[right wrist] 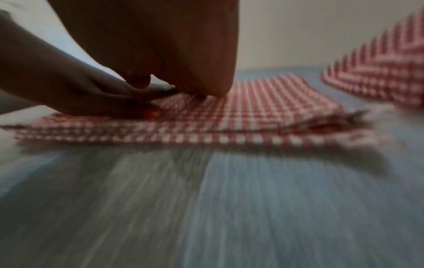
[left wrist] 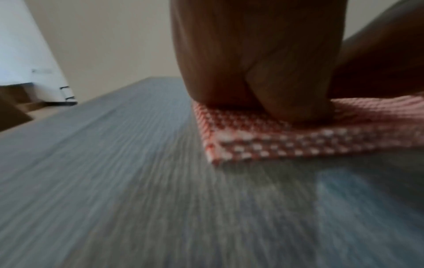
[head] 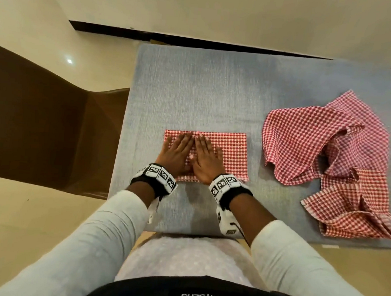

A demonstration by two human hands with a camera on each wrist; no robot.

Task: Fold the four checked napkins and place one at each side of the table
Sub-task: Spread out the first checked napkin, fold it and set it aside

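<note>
Red-and-white checked cloth is seen in two places on the grey table. One folded napkin lies flat as a rectangle near the near edge of the table, left of the middle, with its long sides parallel to that edge. Both hands are laid palm down on its left half, side by side and touching at the forefingers: the left hand covers the left end of the napkin, and the right hand lies just beside it toward the centre. The fingers of both are held straight and together and are pressed flat on the cloth; nothing is gripped by either. In the left wrist view the near left corner of the napkin is shown as several stacked layers under the heel of the left hand. In the right wrist view the layers are seen to fan apart slightly at the near right corner of the napkin, under the right hand. A heap of unfolded checked napkins is spread loosely along the right edge of the table, reaching to its near right corner, well apart from the folded one. Marker-printed wrist bands are worn on both forearms, below pale sleeves.
</note>
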